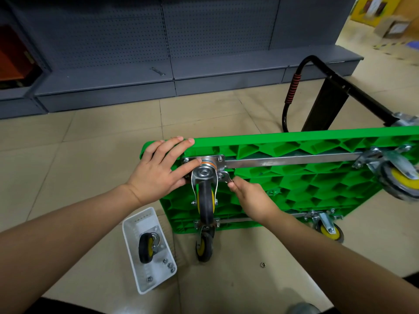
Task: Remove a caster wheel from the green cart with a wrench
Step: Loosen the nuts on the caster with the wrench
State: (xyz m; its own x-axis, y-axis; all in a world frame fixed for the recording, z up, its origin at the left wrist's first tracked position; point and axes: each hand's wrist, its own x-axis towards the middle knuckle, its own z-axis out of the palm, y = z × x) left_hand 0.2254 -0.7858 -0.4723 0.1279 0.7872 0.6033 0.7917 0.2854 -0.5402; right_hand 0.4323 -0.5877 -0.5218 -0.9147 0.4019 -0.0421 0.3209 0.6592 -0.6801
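**Wrench on the caster's corner bolt**

The green ribbed plastic cart (294, 177) lies tipped on the tiled floor (102, 137), underside facing the person. The black-and-yellow caster wheel on a steel plate (205, 191) sits at its upper left corner. The left hand (163, 168) presses flat there, fingers (183, 143) straight, steadying cart and plate. The right hand (251, 198) pinches the small steel wrench (224, 176) seated on the plate's lower right bolt. Likely best: keep the wrench square and turn in short strokes.

The tiled floor (113, 137) carries the green cart (294, 177) (underside showing), a white basket (136, 236) and a loose nut (263, 264).
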